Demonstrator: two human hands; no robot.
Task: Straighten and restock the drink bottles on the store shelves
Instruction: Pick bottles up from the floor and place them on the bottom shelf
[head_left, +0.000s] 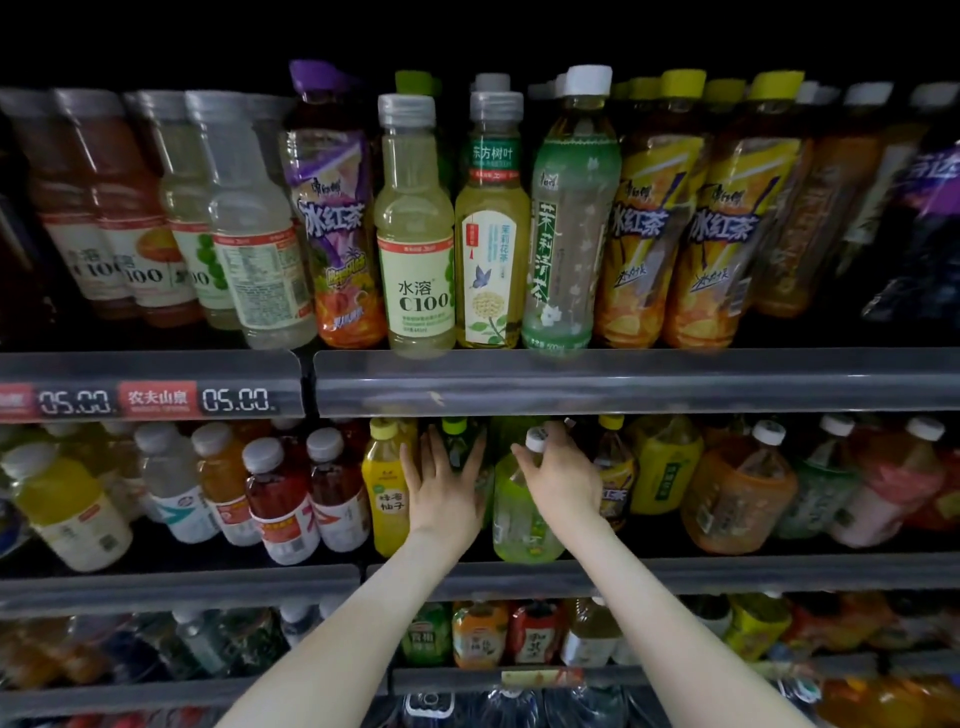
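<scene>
Dim store shelving in several tiers, clear plastic rails along the front edges, red price tags (156, 399) at upper left, drink bottles packed cap to cap. On the middle shelf (727, 574), just right of a yellow bottle (382, 499), two bottles under the hands: a green-capped bottle (457, 441), dark and set back, and beside it a pale green tea bottle (519, 519) with a white cap, leaning a little rather than upright. Left hand (444, 483): flat, fingers straight and spread, pressed against the body of the green-capped bottle, gripping nothing. Right hand (561, 478): fingers curled round the neck and shoulder of the pale green tea bottle, just below the cap. Probably full and sealed, so fairly weighty for the size and stiff enough to resist a firm grip, though thin-walled and likely to dent under a hard squeeze. Smooth film labels, perhaps slick; no way to tell whether wet or chilled. Not fragile, but tall, narrow and touching neighbours, so prone to toppling along the row if pushed high up. Best taken at the neck under the cap for lifting and turning, or low round the body for sliding forward to the rail.
</scene>
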